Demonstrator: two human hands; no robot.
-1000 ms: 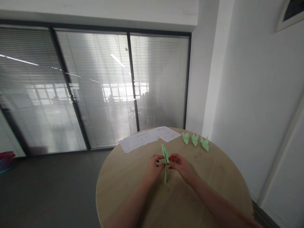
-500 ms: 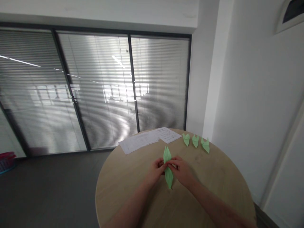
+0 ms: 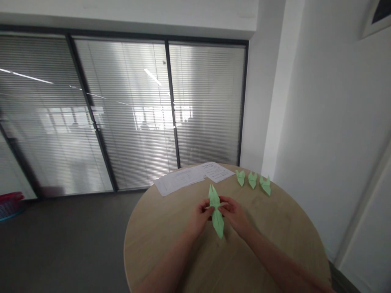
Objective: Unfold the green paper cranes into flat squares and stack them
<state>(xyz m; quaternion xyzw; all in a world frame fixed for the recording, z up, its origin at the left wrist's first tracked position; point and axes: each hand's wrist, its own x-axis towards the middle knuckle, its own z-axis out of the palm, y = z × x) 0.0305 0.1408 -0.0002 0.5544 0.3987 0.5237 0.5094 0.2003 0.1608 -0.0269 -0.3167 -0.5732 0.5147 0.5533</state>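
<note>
A long piece of folded green paper [image 3: 218, 221] is held between my two hands above the round table. Its far end splits into two narrow points, and the near end tapers to a tip. My left hand [image 3: 200, 215] pinches its middle from the left, thumb on top. From the right, my right hand [image 3: 233, 213] grips the middle in the same way, its thumb near the left one. The fingers under the paper are partly hidden.
Three green folded paper figures [image 3: 252, 180] stand in a row at the table's back right. White printed sheets [image 3: 183, 179] lie at the back left of the wooden table [image 3: 146, 240]. A red and blue basket [image 3: 10, 205] is on the floor at far left.
The thumbs have moved apart over the middle of the folded paper, and its near half looks wider and more spread. The view has shifted slightly.
</note>
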